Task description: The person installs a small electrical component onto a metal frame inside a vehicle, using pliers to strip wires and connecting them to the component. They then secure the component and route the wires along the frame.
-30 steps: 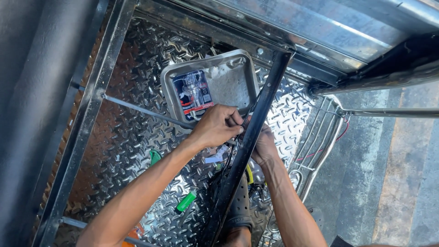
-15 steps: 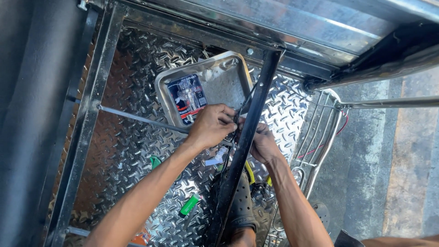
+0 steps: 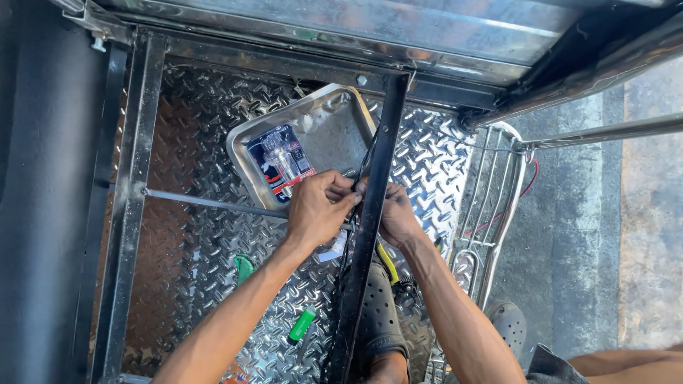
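Both hands are working at the dark metal bar [image 3: 370,213], mid-length. Left hand [image 3: 316,213] and right hand [image 3: 395,217] are pinching a thin black wire [image 3: 366,156] against it. Fastening looks unfinished: wire is hanging loose farther up. Steel tray [image 3: 334,128] is lying behind.

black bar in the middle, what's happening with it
A person has both hands at the black metal bar, left hand and right hand pinching something small, seemingly black wire, against it. Just behind them a steel tray holding a blister pack sits on the diamond-plate floor, where a green lighter lies.
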